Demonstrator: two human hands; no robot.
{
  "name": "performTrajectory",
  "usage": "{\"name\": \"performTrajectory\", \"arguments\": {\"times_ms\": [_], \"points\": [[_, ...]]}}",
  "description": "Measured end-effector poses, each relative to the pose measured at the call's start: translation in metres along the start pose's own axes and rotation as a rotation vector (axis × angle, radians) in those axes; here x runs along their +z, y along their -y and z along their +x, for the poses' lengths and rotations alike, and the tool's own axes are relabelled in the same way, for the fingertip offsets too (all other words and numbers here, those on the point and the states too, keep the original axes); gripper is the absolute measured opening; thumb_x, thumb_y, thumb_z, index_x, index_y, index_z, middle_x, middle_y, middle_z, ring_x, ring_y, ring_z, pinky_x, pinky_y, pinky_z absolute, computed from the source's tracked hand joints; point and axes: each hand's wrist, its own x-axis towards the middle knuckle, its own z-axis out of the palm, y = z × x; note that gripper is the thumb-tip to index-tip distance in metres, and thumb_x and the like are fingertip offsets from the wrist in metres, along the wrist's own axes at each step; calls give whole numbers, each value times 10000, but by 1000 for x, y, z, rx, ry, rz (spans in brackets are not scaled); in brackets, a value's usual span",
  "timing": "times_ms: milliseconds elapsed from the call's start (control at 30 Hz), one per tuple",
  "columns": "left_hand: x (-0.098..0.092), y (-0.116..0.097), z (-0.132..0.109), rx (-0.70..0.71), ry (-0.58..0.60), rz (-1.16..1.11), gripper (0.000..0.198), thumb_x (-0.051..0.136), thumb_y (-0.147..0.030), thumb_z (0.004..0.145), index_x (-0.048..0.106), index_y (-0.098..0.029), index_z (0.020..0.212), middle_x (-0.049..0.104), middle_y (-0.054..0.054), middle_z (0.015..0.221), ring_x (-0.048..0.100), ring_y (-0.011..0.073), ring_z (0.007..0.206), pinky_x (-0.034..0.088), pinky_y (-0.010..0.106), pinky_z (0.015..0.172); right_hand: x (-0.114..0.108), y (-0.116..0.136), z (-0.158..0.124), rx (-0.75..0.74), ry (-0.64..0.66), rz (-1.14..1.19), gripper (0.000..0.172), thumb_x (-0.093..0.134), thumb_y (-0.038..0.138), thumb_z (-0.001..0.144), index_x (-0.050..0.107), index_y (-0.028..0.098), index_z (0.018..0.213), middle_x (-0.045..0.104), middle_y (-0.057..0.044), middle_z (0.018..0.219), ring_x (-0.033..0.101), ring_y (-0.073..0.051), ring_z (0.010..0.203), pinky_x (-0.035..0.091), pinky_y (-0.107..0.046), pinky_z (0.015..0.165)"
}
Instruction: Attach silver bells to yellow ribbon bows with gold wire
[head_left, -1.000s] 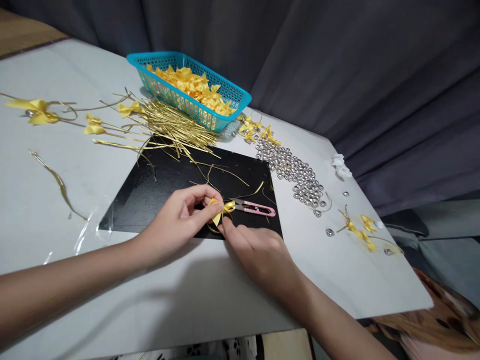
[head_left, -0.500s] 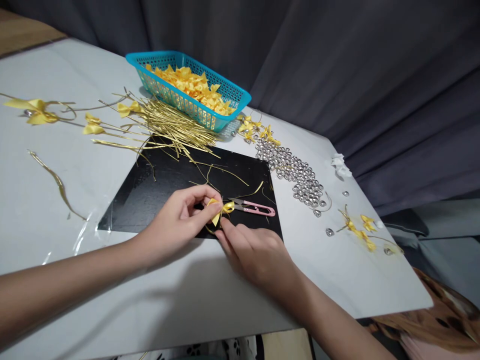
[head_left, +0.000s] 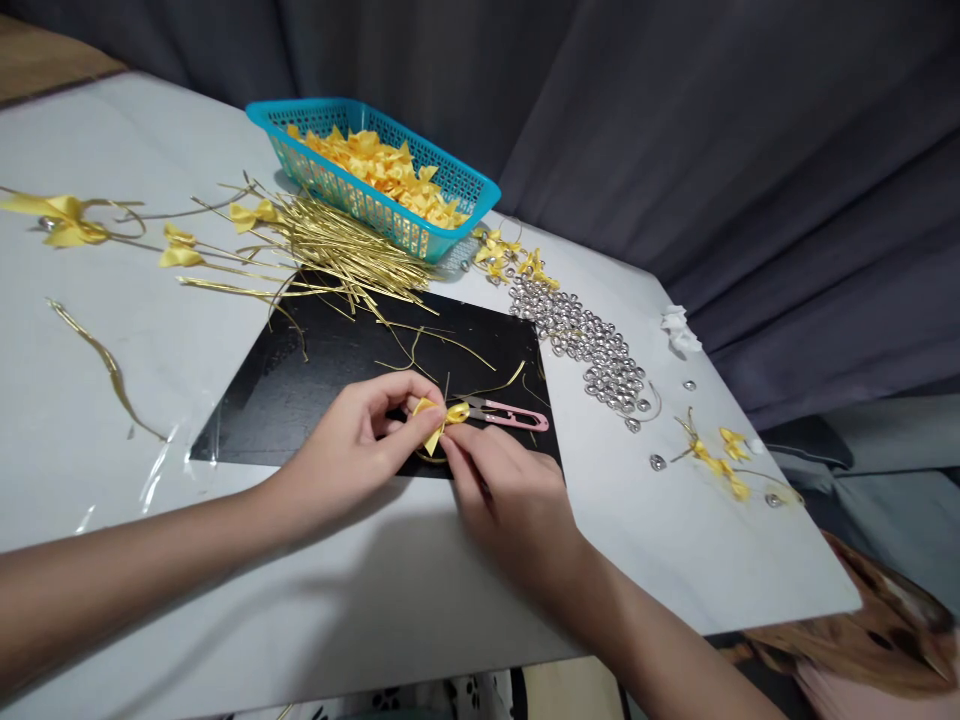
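Note:
Over the black board, my left hand pinches a yellow ribbon bow between thumb and fingers. My right hand is closed at the bow's lower right side, its fingertips pinching the gold cord that loops below the bow. A thin cord end sticks up above the bow; the knot itself is partly hidden by my fingers. Just beyond my right hand lies a pair of pink-handled thread snips, its blades close to the bow.
A blue basket full of yellow bows stands at the back. Gold cords are heaped before it. Silver beads spread to the right. Finished-looking bows with cords lie at the right, others at the left. White table; dark curtain behind.
My right hand's fingertips have shifted slightly up and right beside the bow, with the fingers more bent. The left hand keeps hold of the bow. The whole view has moved slightly.

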Motion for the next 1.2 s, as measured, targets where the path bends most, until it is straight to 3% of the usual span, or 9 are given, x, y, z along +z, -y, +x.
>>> {"name": "performTrajectory", "arguments": {"times_ms": [100, 167, 233, 333, 433, 667, 800, 1000, 1200], "points": [[1, 0, 0, -2, 11, 5, 142, 562, -307, 803, 575, -180, 741, 560, -14, 712, 502, 138, 677, 389, 239, 612, -3, -1, 7, 202, -128, 292, 34, 582, 186, 822, 598, 160, 837, 615, -11, 744, 472, -69, 475, 354, -208, 443], [1, 1, -1, -2, 20, 24, 155, 556, -322, 812, 572, -184, 743, 553, -16, 707, 499, 139, 672, 381, 240, 599, -5, -5, 14, 418, -141, 547, 103, 617, 225, 773, 585, 154, 841, 596, -26, 836, 378, -33, 414, 328, -199, 390], [1, 1, -1, 1, 29, 46, 167, 546, -335, 824, 578, -185, 759, 556, -15, 710, 499, 140, 670, 377, 242, 591, -6, -10, 22, 585, -20, 785, 149, 627, 284, 762, 593, 151, 820, 585, -14, 776, 359, -28, 396, 301, -191, 361], [1, 3, -1, 0, 37, 68, 177, 535, -343, 834, 597, -181, 796, 581, -4, 735, 517, 148, 692, 388, 251, 607, -5, -14, 34, 717, 219, 993, 225, 670, 367, 739, 603, 154, 771, 458, 71, 489, 342, -46, 365, 241, -178, 341], [0, 4, 0, 3, 27, 61, 173, 538, -336, 832, 601, -176, 807, 587, 1, 750, 526, 152, 708, 400, 255, 622, -3, -14, 42, 729, 230, 1026, 234, 676, 368, 735, 584, 155, 761, 404, 91, 458, 325, -50, 386, 223, -172, 354], [1, 2, 0, 32, -15, 82, 163, 540, -323, 828, 586, -173, 783, 555, -9, 727, 507, 139, 674, 404, 245, 599, -6, -13, 52, 542, 123, 891, 92, 585, 206, 795, 559, 146, 730, 518, 17, 695, 450, -72, 572, 362, -186, 486], [1, 2, 0, 27, -17, 90, 151, 533, -320, 829, 573, -178, 796, 552, -8, 747, 498, 137, 677, 385, 243, 586, -7, -16, 57, 570, 145, 942, 92, 571, 196, 820, 548, 148, 746, 534, 23, 687, 490, -69, 571, 415, -184, 507], [0, 7, 1, 13, -13, 131, 153, 523, -320, 835, 566, -180, 792, 547, -11, 744, 480, 136, 678, 358, 248, 581, -24, -18, 76, 616, -4, 1079, 102, 600, 206, 829, 560, 172, 741, 599, 18, 687, 606, -80, 635, 524, -172, 584], [0, 7, -1, 58, -19, 142, 140, 501, -303, 848, 551, -186, 791, 531, -24, 724, 476, 130, 663, 361, 246, 585, -41, -9, 90, 948, 276, 1420, 199, 559, 100, 839, 606, 145, 651, 628, -7, 672, 621, -72, 604, 561, -160, 626]]}}
